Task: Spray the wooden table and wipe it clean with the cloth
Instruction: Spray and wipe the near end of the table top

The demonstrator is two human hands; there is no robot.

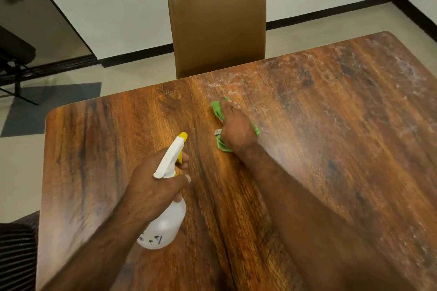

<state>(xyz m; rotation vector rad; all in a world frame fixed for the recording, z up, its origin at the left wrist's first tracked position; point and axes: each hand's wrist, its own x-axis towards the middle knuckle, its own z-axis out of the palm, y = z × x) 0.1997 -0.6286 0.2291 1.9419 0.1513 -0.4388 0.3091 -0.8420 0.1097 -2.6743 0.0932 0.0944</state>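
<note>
The wooden table (331,137) fills most of the view, with whitish spray marks across its far and right parts. My left hand (156,186) grips the neck of a white spray bottle (165,222) with a yellow nozzle, one finger at the trigger, held above the table's near left. My right hand (236,129) presses a green cloth (218,111) flat on the table near the far edge; most of the cloth is hidden under the hand.
A brown padded chair (217,26) stands pushed against the table's far edge. A dark striped seat (16,255) shows at the near left corner. Beyond lie a pale floor, a grey mat (47,106) and a black frame at far left.
</note>
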